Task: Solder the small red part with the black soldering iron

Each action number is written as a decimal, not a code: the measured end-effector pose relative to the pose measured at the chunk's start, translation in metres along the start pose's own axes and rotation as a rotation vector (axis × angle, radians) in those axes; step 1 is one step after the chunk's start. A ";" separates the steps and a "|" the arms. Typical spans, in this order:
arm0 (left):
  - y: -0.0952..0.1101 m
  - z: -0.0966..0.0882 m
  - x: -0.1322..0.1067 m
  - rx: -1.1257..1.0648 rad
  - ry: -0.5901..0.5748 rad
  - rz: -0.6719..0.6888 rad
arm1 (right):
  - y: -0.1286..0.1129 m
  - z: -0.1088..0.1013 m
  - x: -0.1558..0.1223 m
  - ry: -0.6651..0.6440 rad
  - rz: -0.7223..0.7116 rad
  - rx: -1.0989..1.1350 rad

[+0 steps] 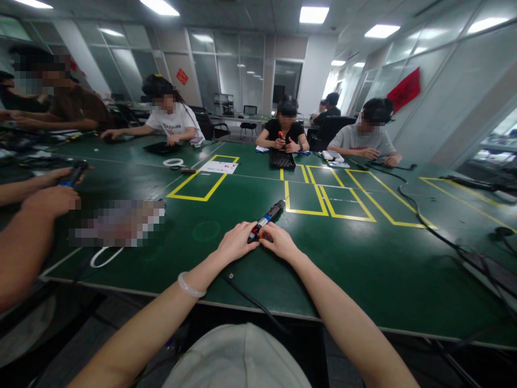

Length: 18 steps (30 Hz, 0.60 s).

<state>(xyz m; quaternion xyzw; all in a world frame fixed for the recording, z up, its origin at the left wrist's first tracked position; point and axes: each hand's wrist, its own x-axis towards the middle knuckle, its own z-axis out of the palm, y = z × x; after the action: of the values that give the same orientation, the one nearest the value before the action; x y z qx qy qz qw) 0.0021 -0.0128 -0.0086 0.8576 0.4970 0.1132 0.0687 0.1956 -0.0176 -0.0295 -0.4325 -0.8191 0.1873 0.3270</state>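
An electric screwdriver (270, 215), with a black tip end, a blue band and red parts near its rear, points away to the upper right just above the green table. My left hand (238, 240) is closed on its rear part from the left. On the other side, the fingers of my right hand (281, 242) are pinched at the red part of the same tool. The rear end is largely hidden by my fingers. A black cable (258, 303) with a metal-ringed end lies below my hands and hangs over the table's front edge.
Yellow tape outlines (307, 212) mark the green table (169, 269). At left, a co-worker's hands (52, 194) hold a similar tool near a blurred-out item (121, 222). Black cables (424, 215) run along the right. Across sit several people, one with a black tray (282, 160).
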 end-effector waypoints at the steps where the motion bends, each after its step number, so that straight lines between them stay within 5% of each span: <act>1: 0.000 0.000 0.000 0.001 0.002 0.002 | 0.000 0.000 0.000 -0.001 -0.003 -0.004; 18: 0.023 -0.001 0.013 0.085 -0.022 -0.118 | 0.000 -0.004 0.000 0.049 0.025 0.070</act>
<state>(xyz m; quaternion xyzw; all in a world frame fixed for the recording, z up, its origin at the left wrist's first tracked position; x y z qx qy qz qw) 0.0269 -0.0126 -0.0008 0.8302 0.5502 0.0785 0.0440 0.1983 -0.0174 -0.0270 -0.4355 -0.7983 0.2091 0.3596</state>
